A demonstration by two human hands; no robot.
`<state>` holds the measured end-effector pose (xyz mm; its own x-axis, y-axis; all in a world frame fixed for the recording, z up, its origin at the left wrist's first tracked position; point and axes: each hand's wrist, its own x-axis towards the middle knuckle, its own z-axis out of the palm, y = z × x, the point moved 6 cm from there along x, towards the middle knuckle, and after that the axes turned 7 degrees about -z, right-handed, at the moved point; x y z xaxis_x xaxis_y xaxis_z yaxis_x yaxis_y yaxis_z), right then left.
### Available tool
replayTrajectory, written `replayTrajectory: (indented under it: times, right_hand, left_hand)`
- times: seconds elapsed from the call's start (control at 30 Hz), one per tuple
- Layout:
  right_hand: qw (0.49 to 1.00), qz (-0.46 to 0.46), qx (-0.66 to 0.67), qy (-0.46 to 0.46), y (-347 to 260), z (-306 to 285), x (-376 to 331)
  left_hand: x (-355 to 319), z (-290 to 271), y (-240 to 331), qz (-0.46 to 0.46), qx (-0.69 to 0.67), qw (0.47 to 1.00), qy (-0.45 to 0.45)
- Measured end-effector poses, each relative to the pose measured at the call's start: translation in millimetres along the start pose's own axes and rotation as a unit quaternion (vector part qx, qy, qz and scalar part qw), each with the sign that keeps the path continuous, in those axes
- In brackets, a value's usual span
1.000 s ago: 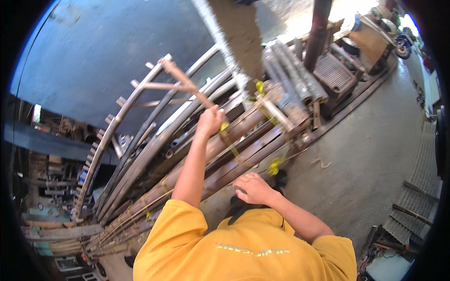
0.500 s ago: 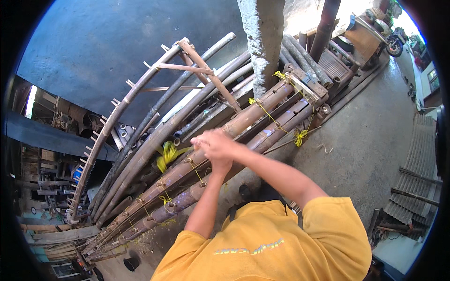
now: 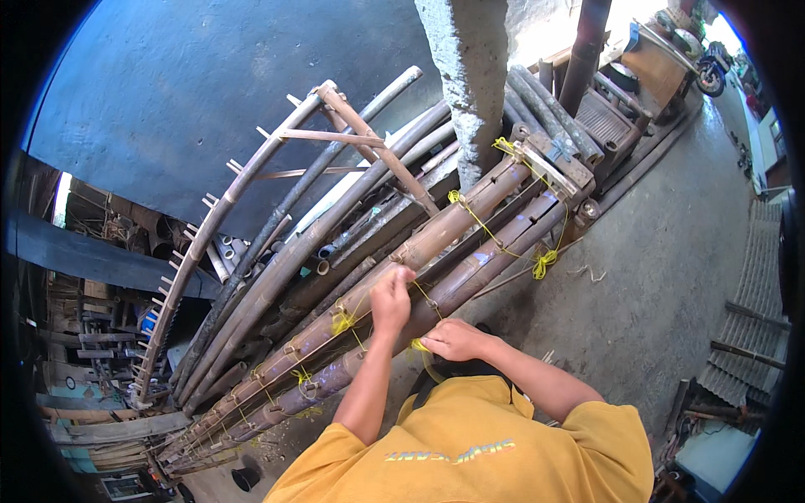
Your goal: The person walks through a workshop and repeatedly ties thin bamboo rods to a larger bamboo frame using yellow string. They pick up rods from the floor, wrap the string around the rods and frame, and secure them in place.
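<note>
Two long bamboo poles lie side by side on a slant, the upper pole (image 3: 453, 220) and the lower pole (image 3: 470, 268), with thin yellow string (image 3: 426, 293) strung between them. At the upper pole my left hand (image 3: 392, 300) is closed in a fist, with the string running from it toward the lower pole. My right hand (image 3: 455, 339) is closed at the near side of the lower pole, pinching yellow string that shows at its fingertips. A yellow string bundle (image 3: 343, 322) lies against the upper pole, left of my left hand.
A curved bamboo frame with pegs (image 3: 205, 214) leans behind, beside several long pipes (image 3: 293, 243). A rough concrete pillar (image 3: 471, 92) stands beyond the poles. A wooden block (image 3: 558, 168) sits at their far end. Grey floor (image 3: 625, 260) extends to the right, toward corrugated sheets (image 3: 746, 293).
My hands were together above the upper pole and are now apart. The right has come down toward me past the lower pole. The yellow bundle has shifted from behind the upper pole onto it.
</note>
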<state>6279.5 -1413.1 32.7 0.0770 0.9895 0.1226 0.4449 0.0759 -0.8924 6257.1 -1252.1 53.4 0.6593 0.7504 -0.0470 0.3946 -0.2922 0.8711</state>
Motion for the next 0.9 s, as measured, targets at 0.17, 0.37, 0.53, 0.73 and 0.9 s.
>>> replayTrajectory:
  times: [0.17,0.37,0.53,0.73,0.9]
  right_hand:
    - [0.992,-0.001,-0.124,-0.017,-10,-2,-7]
    - [0.993,-0.006,-0.113,0.018,-49,74,8]
    - [0.682,0.317,0.646,0.129,-29,187,7]
    - [0.601,0.050,0.606,0.519,-118,147,126]
    - [0.936,-0.083,-0.271,0.211,-110,105,232]
  left_hand:
    - [108,-26,37,0.035,-0.011,0.996,0.083]
    - [125,-18,-51,0.022,0.267,0.962,-0.062]
    - [39,-135,-48,0.017,0.267,0.963,0.034]
    - [-48,-136,-176,0.018,0.257,0.959,-0.116]
    - [-61,-130,-134,0.116,0.182,0.976,0.003]
